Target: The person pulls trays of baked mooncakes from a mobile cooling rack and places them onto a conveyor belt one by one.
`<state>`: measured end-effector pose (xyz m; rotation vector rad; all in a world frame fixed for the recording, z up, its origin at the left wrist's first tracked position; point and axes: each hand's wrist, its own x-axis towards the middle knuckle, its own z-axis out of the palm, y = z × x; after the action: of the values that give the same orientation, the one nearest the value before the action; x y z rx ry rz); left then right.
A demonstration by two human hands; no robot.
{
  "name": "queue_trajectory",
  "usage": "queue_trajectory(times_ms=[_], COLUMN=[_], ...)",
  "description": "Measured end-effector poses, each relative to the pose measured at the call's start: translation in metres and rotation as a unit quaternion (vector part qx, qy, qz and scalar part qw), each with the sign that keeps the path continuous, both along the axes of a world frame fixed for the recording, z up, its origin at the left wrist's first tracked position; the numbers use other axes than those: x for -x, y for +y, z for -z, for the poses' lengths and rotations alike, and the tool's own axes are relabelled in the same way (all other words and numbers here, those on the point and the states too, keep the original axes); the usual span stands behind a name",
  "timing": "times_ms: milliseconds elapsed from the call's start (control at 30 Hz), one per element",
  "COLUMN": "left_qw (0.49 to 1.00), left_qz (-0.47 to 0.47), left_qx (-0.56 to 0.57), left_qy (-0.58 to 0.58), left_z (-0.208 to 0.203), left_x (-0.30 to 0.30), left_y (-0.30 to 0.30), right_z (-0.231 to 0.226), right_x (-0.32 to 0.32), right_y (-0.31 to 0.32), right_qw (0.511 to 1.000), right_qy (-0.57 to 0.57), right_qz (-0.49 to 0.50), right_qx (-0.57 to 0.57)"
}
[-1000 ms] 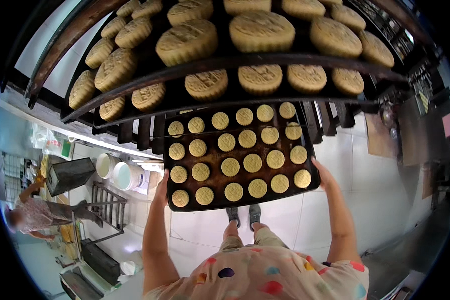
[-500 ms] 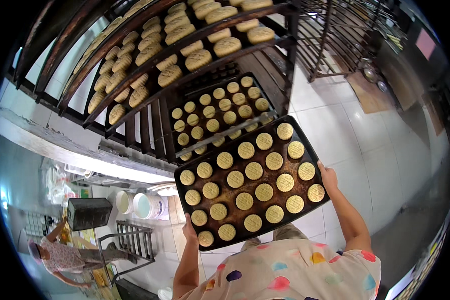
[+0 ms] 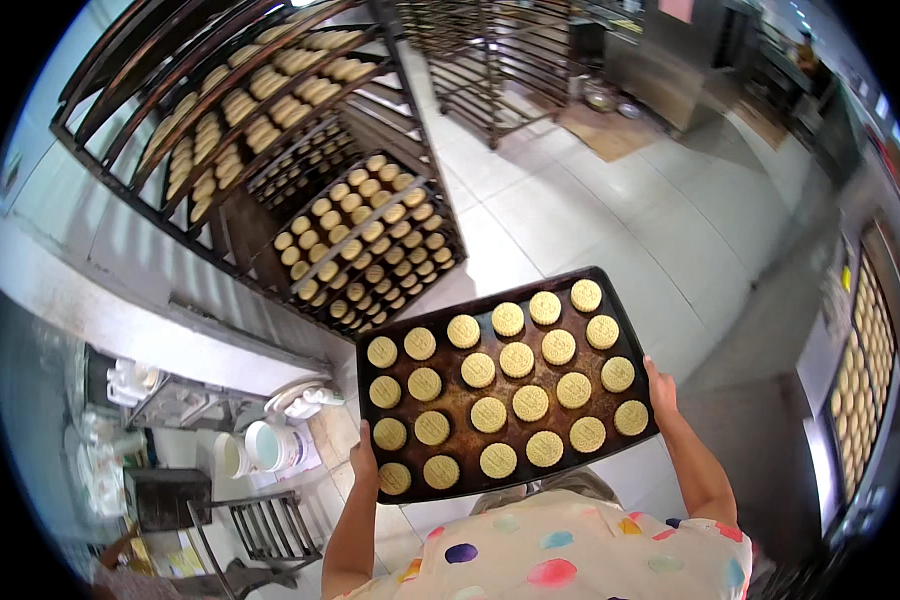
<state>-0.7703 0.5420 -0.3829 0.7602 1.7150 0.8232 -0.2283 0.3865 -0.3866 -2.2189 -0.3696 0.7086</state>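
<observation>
A dark rectangular baking tray (image 3: pixel 456 404) is held out in front of me by both hands. Rows of round, flat, pale yellow cookies (image 3: pixel 516 360) with stamped tops lie on it, spaced apart. My left hand (image 3: pixel 364 464) grips the tray's left short edge near its lower corner, thumb along the rim. At the right short edge, my right hand (image 3: pixel 660 392) is closed in the same way. The fingers beneath the tray are hidden. Beyond the tray's far left corner stands a dark metal rack (image 3: pixel 402 95), loaded with trays of similar cookies (image 3: pixel 370 232).
Another tall rack (image 3: pixel 492 90) stands at the back. On the far right, cookies (image 3: pixel 860 390) lie on a long tray beside a machine. White buckets (image 3: pixel 273 446), a low metal frame (image 3: pixel 260 530) and a partly visible person (image 3: pixel 130 580) are at lower left. White tiles (image 3: pixel 570 225) cover the floor.
My view has swung to the right, so the loaded rack now sits farther left. The held tray has drawn away from the rack, with both hands still gripping it.
</observation>
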Motion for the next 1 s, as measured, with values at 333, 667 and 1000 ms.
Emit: queue_trajectory(times_ms=[333,667,1000], left_qw=[0.972,0.864,0.819], left_qz=[0.182,0.431,0.552], left_qx=[-0.119,-0.067,-0.026], left_qy=[-0.090,-0.252,-0.157], left_z=[-0.028,-0.075,-0.037], left_x=[-0.171,-0.393,-0.447], left_y=[-0.125,-0.327,-0.239], right_z=[-0.059,-0.057,-0.075], right_x=[-0.036,-0.044,0.054], right_y=[-0.315,-0.670,-0.646], right_qw=[0.957,0.848,0.762], right_qy=[-0.015,-0.074,-0.173], right_qz=[0.226,0.495,0.592], right_qx=[-0.183,-0.175,-0.197])
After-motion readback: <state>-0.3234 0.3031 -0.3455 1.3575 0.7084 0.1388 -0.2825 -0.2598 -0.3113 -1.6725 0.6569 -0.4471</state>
